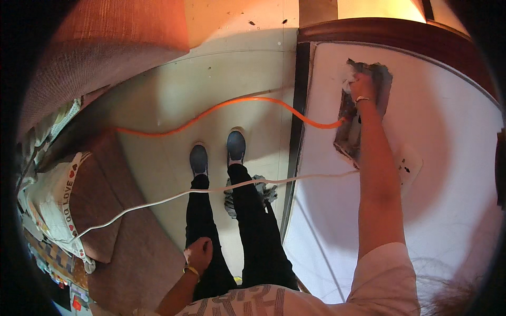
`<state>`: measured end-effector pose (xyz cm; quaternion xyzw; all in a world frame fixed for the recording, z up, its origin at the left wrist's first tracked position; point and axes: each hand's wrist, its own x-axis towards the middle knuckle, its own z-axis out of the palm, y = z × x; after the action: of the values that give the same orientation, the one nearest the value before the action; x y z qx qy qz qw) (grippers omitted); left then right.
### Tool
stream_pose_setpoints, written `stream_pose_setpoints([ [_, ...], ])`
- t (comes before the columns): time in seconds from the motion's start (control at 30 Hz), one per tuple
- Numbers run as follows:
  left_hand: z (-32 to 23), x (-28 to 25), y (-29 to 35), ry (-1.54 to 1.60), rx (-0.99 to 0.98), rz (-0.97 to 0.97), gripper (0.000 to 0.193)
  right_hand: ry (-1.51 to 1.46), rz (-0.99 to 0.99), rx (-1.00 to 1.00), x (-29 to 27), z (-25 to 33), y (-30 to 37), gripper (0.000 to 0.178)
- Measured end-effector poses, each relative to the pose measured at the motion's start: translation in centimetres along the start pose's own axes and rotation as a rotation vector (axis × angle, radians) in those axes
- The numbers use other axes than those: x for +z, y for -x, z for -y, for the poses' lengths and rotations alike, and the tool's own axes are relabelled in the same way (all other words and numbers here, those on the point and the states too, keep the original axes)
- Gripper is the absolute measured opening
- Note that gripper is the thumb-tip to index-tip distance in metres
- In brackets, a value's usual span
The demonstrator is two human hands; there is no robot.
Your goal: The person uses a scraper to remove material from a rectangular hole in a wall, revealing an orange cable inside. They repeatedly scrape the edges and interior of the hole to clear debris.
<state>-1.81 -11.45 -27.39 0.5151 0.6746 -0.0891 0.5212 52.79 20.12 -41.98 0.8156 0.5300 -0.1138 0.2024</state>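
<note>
My right hand [362, 84] reaches out to a rough hole in the white wall [379, 79] and is closed on a pale crumpled cloth [348, 78] pressed at the hole's upper left edge. A bangle circles that wrist. An orange cable [237, 102] runs from the hole across the floor to the left. My left hand [199, 254] hangs by my thigh with fingers curled and nothing in it, a bangle on its wrist too.
A white cord [174, 196] stretches from the wall across my legs to the left. A grey rag [263, 192] lies on the pale floor by my feet. A brown sofa [105, 210] with a cushion stands left. A wall socket [407, 167] sits below the hole.
</note>
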Motion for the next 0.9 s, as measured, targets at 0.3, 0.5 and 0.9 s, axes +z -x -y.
stream_pose_setpoints([
  [0.3,-0.6,-0.9,-0.4,-0.017,-0.055,0.099,0.013,0.089,-0.074,0.034,2.2,-1.8,-2.1,0.029],
  [0.5,-0.4,-0.3,-0.3,-0.051,0.029,0.03,0.009,0.35,0.226,0.032,2.8,-1.7,-0.2,0.032],
  [0.9,0.2,-0.5,-0.1,-0.01,-0.004,0.009,0.011,0.316,0.018,0.078,1.3,0.7,-0.3,0.027],
])
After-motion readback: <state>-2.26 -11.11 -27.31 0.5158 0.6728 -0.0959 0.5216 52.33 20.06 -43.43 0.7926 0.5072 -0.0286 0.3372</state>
